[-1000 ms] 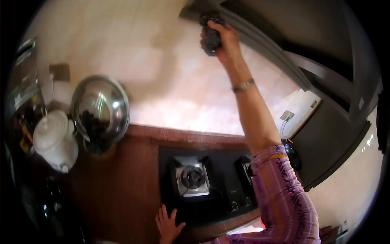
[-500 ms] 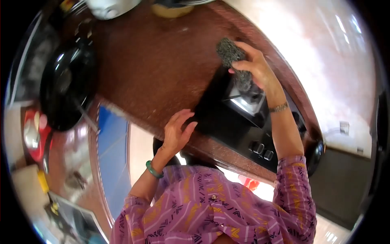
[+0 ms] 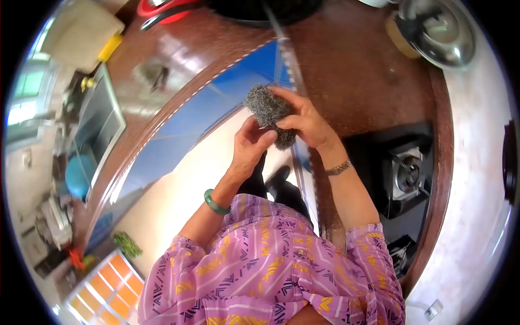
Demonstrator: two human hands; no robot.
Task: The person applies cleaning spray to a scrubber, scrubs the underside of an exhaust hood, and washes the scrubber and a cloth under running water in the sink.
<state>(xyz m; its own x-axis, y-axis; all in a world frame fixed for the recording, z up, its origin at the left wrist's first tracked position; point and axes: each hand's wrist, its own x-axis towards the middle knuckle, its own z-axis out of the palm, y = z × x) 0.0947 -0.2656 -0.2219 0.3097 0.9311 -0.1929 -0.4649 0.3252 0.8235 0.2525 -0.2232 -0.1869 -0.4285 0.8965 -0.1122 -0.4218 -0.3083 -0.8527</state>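
Note:
A grey steel wool scourer point(image 3: 267, 107) is in my right hand point(image 3: 307, 122), its thumb and fingers closed round the right side. One lump of it hangs lower, below my right thumb. My left hand point(image 3: 250, 147) is at the scourer's lower left, fingers curved and thumb apart from them. Its fingertips are right beside the scourer; whether they press on it is hard to see. Both hands are in front of my body, over the gap between the counters.
On the right counter point(image 3: 352, 76) is a black gas stove point(image 3: 374, 168). A steel lid point(image 3: 439, 32) lies at the far right, a black wok point(image 3: 260, 13) at the far edge. A sink point(image 3: 100, 119) is on the left. Blue cabinet doors point(image 3: 216, 92) line the left counter.
My right hand has carried the scourer from above the stove leftward to the gap between the counters. My left hand has come up beside it. The view has turned left.

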